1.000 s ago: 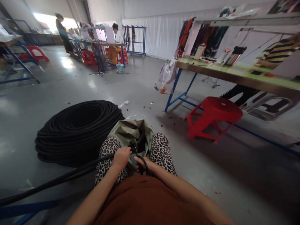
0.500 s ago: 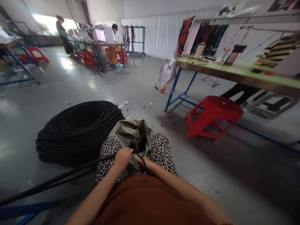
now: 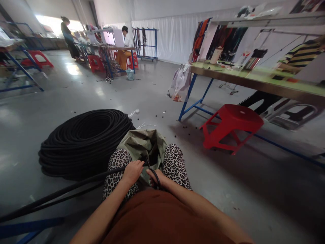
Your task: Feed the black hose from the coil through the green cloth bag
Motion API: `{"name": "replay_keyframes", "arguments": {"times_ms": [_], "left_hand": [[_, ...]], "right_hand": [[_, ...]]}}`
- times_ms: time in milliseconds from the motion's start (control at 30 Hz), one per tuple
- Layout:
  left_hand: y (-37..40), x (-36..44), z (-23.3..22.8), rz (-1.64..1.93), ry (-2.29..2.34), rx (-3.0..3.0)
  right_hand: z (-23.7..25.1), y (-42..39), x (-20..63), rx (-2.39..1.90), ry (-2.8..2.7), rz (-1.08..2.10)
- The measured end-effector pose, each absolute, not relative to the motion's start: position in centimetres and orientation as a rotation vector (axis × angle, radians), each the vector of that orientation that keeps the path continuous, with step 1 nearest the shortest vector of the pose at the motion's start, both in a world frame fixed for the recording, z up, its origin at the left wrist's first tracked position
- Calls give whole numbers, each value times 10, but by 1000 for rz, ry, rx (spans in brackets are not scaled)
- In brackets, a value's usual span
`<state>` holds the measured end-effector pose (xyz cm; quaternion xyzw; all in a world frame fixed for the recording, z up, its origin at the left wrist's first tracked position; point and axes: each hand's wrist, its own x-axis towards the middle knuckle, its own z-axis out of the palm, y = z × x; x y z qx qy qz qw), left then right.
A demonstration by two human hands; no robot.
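I sit with a green sack (image 3: 144,144) open between my knees. My left hand (image 3: 132,172) grips a black hose (image 3: 63,193) that runs from the lower left across my left thigh to the sack's mouth. My right hand (image 3: 156,178) is closed on black-handled scissors (image 3: 153,174) whose loop wraps my fingers, right beside the hose end. A large coil of the same black hose (image 3: 83,140) lies on the floor to my left.
A red plastic stool (image 3: 232,127) stands to the right, in front of a long blue-framed worktable (image 3: 254,81) with a plastic bag hung at its end. A person in a striped top sits at that table. Two other people work at far tables.
Almost nothing has moved. My hands have stayed at the sack's mouth, with only a slight shift of the camera.
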<state>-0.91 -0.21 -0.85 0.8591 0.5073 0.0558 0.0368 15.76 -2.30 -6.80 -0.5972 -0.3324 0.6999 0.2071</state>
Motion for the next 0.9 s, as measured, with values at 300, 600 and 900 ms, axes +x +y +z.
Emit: {"name": "replay_keyframes", "arguments": {"times_ms": [300, 600, 900], "left_hand": [[-1, -7, -7, 153, 1588, 2637], [-1, -6, -7, 138, 1583, 2657], [1, -7, -10, 184, 1583, 2625]], "right_hand": [[-61, -27, 160, -1765, -1281, 1725], [-54, -29, 164, -1804, -1438, 1620], [-45, -29, 168, -1868, -1172, 1721]]}}
